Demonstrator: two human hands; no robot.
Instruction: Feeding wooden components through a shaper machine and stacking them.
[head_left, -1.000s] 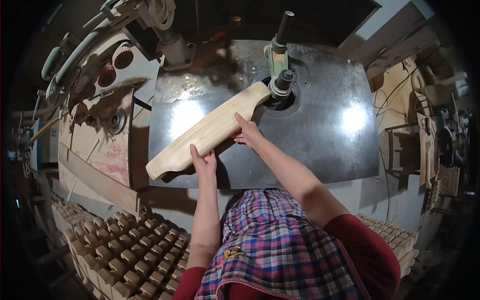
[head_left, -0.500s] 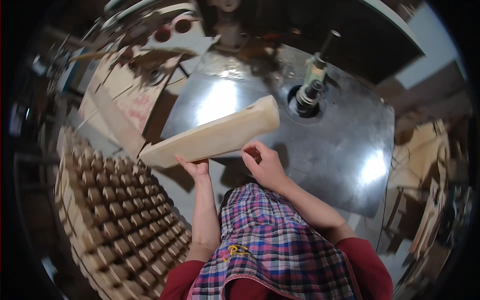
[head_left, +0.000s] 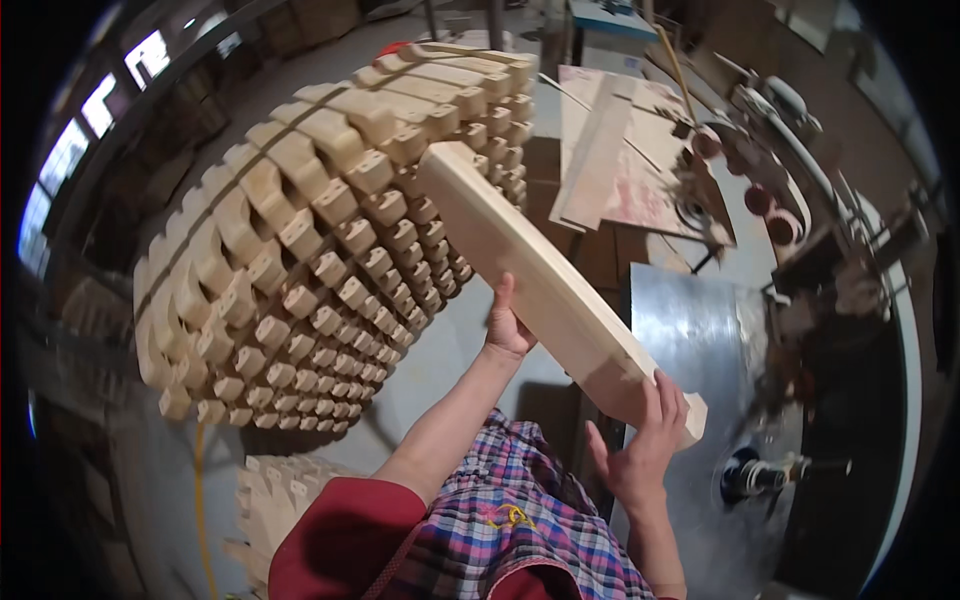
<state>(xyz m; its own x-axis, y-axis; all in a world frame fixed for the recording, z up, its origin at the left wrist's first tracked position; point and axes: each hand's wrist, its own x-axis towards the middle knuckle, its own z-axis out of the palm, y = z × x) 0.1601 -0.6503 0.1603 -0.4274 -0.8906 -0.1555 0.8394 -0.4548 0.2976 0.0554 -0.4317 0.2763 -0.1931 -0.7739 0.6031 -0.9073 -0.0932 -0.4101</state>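
A long, pale shaped wooden piece [head_left: 560,310] slants across the middle, its far end in front of the big stack of similar pieces. My left hand [head_left: 508,326] grips it near the middle of its lower edge, the thumb lying on the broad face. At the lower right end, the fingers of my right hand [head_left: 645,448] rest over the wood, while the thumb stands apart below. The underside of the piece and the left fingers behind it are hidden.
A tall stack of shaped wooden pieces [head_left: 330,235] stands at left, with a smaller stack [head_left: 285,485] nearer me. At right is a metal machine table [head_left: 690,330] with an upright spindle [head_left: 765,477]. A board-topped bench [head_left: 640,160] stands behind, and a yellow hose or cord [head_left: 203,510] runs along the floor.
My view has turned left, bringing the large stack into full sight and shifting the machine table right. My right hand, formerly apart from the wooden piece, now lies on its end.
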